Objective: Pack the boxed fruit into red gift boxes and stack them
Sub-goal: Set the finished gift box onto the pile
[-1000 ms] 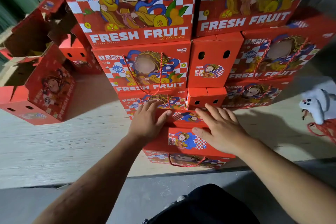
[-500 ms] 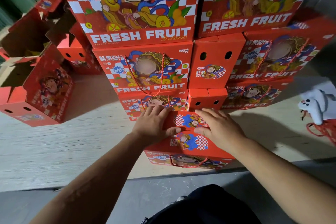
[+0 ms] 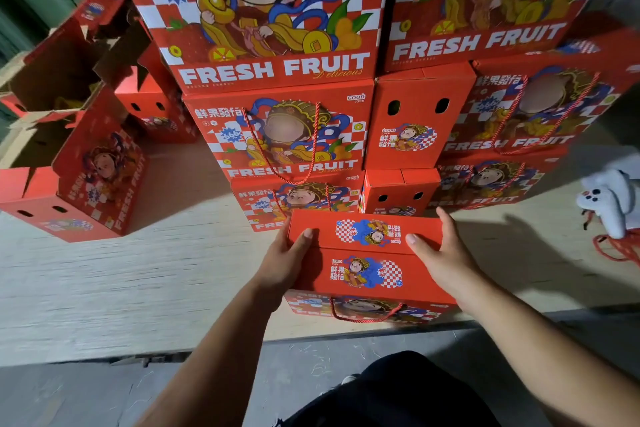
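A red gift box point(image 3: 367, 267) with its top flaps closed stands on the pale wooden board point(image 3: 138, 288), close to the board's front edge, with a red rope handle hanging down its front. My left hand point(image 3: 282, 263) grips the box's left side, thumb on the top flap. My right hand point(image 3: 446, 253) holds the right side, thumb on top and fingers round the far corner. Behind it rises a stack of closed red gift boxes point(image 3: 287, 135) printed FRESH FRUIT.
Open red boxes point(image 3: 79, 184) with raised flaps lie at the left. A white plush toy point(image 3: 609, 198) and red cord point(image 3: 616, 246) sit at the right. A grey floor point(image 3: 104, 392) runs below the board's front edge.
Both hands slid from pressing flat on the top flaps out to the box's left and right sides, and now grip it. The flaps lie closed.
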Demonstrator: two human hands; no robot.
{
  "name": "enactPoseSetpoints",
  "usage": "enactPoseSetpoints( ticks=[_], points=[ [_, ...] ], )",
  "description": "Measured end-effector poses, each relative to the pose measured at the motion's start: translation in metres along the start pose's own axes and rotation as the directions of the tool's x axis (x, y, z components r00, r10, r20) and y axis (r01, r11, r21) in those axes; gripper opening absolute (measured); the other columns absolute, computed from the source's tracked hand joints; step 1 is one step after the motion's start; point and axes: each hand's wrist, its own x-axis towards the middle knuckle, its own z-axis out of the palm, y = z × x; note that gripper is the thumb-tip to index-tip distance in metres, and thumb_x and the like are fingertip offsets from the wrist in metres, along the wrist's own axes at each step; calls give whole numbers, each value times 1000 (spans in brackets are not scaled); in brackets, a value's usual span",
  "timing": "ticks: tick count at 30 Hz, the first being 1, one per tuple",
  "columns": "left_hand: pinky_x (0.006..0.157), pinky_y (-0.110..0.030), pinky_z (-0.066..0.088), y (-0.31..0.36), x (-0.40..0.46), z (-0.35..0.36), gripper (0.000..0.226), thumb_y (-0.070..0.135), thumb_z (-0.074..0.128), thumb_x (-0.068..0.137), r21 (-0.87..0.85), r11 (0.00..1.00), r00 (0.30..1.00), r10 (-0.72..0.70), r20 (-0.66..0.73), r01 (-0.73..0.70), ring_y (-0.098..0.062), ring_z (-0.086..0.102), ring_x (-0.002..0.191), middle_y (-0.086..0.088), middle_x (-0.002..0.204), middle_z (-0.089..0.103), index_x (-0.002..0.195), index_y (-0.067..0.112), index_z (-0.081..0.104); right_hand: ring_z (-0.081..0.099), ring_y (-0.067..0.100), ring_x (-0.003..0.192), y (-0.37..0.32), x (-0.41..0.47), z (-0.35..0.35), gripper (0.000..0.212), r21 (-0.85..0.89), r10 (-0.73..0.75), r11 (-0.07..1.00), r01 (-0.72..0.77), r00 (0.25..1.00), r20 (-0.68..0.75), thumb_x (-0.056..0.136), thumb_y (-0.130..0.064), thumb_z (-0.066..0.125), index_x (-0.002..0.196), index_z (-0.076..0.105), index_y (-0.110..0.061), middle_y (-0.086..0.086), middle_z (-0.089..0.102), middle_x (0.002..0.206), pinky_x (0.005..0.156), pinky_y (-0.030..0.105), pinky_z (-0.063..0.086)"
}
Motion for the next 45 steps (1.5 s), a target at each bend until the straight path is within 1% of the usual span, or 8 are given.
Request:
enactPoseSetpoints(
  ticks=[11, 15, 20, 26, 29, 35, 38, 45],
  points=[
    [130, -51, 18, -6, -5, -32, 67, 70, 32, 104, -319, 947, 994, -75, -83, 45, -29, 42, 151, 4, 159, 51, 155, 31, 49, 70, 26, 115, 25, 2, -25, 71, 383, 236, 873, -303, 948, 213, 81, -82, 52, 141, 55, -42, 3, 71, 131, 94, 51, 55],
    [130, -46, 11, -8, 6, -55, 72, 71, 16, 105, -367, 930, 983, -45, -180, -24, -24, 32, 156, 4, 167, 39, 163, 33, 35, 21, 23, 156, 29, 16, -51, 78, 502, 308, 826, -255, 951, -24, 97, -73, 33, 162, 28, -30, 0, 22, 169, 125, 51, 11],
    [102, -48, 56, 3, 5, 2, 74, 79, 20, 101, -232, 972, 992, -17, 125, 46, -32, 61, 135, -9, 150, 60, 152, 37, 52, 74, 31, 104, -7, 4, -18, 75, 369, 304, 842, -393, 911, 278, 80, -90, 42, 132, 59, -39, 8, 72, 127, 85, 49, 60],
    [125, -52, 30, -2, 16, -22, 67, 71, 21, 106, -331, 943, 1000, 20, 21, -12, -26, 42, 152, 3, 160, 50, 160, 35, 39, 52, 21, 139, -10, 14, -34, 76, 434, 293, 846, -310, 950, 107, 94, -80, 30, 152, 47, -33, 4, 47, 158, 113, 50, 43],
    [96, -54, 59, -2, 11, 2, 56, 55, 42, 109, -296, 945, 982, -98, 163, 143, -42, 66, 125, -19, 140, 66, 152, 21, 51, 76, 27, 91, -15, 7, -8, 52, 208, 267, 936, -283, 958, 100, 95, -70, 52, 134, 56, -35, 7, 71, 121, 68, 39, 63],
    [105, -61, 53, -7, -1, 11, 45, 45, 45, 109, -284, 958, 999, -23, 26, 29, -39, 66, 125, -18, 138, 67, 146, 19, 51, 8, 29, 159, -33, -3, 43, 78, -715, -410, 649, 262, 911, -38, 103, -60, 30, 165, 10, -18, 8, 4, 172, 129, 46, 9],
    [118, -52, 42, -19, -9, 13, 37, 37, 45, 112, -214, 975, 993, 28, -111, -52, -20, 64, 129, -1, 137, 70, 143, 22, 61, -4, 24, 159, -54, -31, 124, 79, -725, -484, 447, 524, 823, 297, 100, -61, 13, 165, 9, -16, 6, -3, 171, 129, 45, 1],
    [87, -31, 57, -12, -9, 1, 29, 41, 49, 110, 25, 988, 981, 156, -118, -154, -15, 74, 99, 13, 106, 78, 130, 29, 67, -32, 12, 151, -30, -12, 65, 87, -785, -427, 348, 512, 832, 353, 93, -80, -2, 159, -26, -28, -9, -34, 164, 127, 39, -11]
  ],
)
